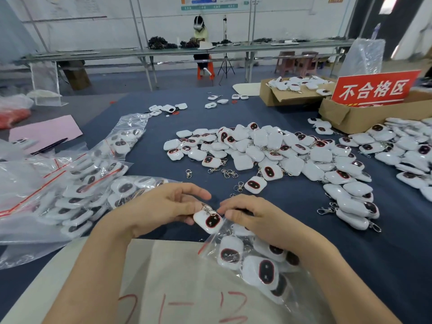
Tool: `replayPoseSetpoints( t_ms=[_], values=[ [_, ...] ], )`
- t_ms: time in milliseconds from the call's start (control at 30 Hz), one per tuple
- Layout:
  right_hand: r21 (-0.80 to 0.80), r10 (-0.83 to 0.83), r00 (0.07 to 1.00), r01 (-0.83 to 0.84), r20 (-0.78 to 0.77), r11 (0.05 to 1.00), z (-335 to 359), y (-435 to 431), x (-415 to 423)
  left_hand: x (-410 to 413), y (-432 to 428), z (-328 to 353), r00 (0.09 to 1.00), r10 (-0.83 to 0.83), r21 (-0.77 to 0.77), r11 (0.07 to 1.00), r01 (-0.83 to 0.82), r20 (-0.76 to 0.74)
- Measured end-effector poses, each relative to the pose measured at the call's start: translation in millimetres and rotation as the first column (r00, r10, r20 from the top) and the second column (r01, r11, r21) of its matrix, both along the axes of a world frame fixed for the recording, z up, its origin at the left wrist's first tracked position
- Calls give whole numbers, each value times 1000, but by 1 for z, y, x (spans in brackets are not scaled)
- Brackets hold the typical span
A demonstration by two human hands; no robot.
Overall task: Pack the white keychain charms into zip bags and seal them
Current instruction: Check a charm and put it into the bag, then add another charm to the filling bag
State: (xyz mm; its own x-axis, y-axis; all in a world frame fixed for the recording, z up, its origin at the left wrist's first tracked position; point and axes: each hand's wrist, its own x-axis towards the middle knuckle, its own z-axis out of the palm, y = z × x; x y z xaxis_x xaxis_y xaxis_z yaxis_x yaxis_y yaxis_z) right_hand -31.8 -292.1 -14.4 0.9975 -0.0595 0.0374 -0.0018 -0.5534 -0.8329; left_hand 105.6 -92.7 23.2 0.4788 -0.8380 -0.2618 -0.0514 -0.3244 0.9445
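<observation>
My left hand (170, 206) holds a white keychain charm (208, 221) with a dark red-rimmed face, its metal clip up by my fingers. The charm sits at the mouth of a clear zip bag (254, 258) that has several charms inside. My right hand (247, 213) pinches the bag's open edge beside the charm. A big loose pile of white charms (275, 150) lies on the dark blue table beyond my hands.
Filled zip bags (70, 190) with red seals are heaped at the left. Cardboard boxes (364, 115) and a red sign (374, 90) stand at the back right. Loose metal clips (224, 173) lie near the pile. A pale sheet (177, 284) with red marks lies under my forearms.
</observation>
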Motion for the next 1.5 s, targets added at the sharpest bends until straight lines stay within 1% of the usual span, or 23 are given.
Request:
replayPoseSetpoints(
  t_ms=[133,233,333,400,500,600,700,833,967,1000,1033,1067,1133,1167,1200,1267,1333,1367,1433,1500],
  values=[
    [50,-17,1000,17,0,999,0,-2,-1,-7,-7,-1,991,-111,6,994,112,-79],
    [71,-43,999,44,-12,997,0,-4,-2,-13,-14,-3,984,-164,37,985,167,-71],
    [78,-23,1000,25,-19,997,6,-6,-5,-15,-15,-1,987,-156,55,986,158,-29],
    [68,23,999,-21,-34,997,10,-9,-8,-14,-13,1,991,-131,64,989,131,-3],
    [50,74,996,-71,-52,996,12,-9,-9,-10,-8,6,990,-137,86,987,134,26],
    [42,39,999,-38,-26,998,11,-8,-7,-9,-6,8,989,-133,96,987,126,70],
    [89,-14,1000,14,1,996,12,-6,-6,-10,-8,7,990,-119,89,990,112,79],
    [158,-103,991,88,88,983,16,0,-4,-20,-19,9,982,-186,52,981,184,33],
    [135,-123,985,106,125,985,14,2,-3,-31,-30,9,966,-253,46,967,251,56],
    [132,-129,983,111,133,985,14,2,-3,-31,-30,8,966,-258,32,966,257,33],
    [136,-132,982,113,137,984,15,2,-3,-32,-30,8,968,-250,8,968,250,-27],
    [145,-134,980,112,146,983,15,1,-3,-34,-30,9,968,-222,-20,975,221,-119],
    [180,-137,975,105,176,978,15,1,-2,-36,-30,10,943,-138,-69,990,123,-302],
    [199,-140,973,102,186,975,16,0,-2,-37,-31,11,932,-104,-78,994,82,-348],
    [216,-137,973,95,186,972,16,0,-2,-37,-32,11,929,-85,-75,995,62,-360],
    [233,-126,979,85,163,969,15,-1,-3,-37,-34,11,942,-86,-53,996,73,-323],
    [228,-127,981,92,144,969,13,-2,-4,-35,-33,10,968,-83,-32,996,77,-238],
    [238,-133,981,98,138,966,14,-3,-5,-33,-33,9,982,-53,-33,998,48,-183],
    [227,-186,971,150,151,962,14,-8,-6,-25,-32,5,993,99,-60,993,-104,-68],
    [193,-334,922,298,196,935,10,-18,-7,-16,-34,-2,955,291,-93,954,-286,48]
  ],
)
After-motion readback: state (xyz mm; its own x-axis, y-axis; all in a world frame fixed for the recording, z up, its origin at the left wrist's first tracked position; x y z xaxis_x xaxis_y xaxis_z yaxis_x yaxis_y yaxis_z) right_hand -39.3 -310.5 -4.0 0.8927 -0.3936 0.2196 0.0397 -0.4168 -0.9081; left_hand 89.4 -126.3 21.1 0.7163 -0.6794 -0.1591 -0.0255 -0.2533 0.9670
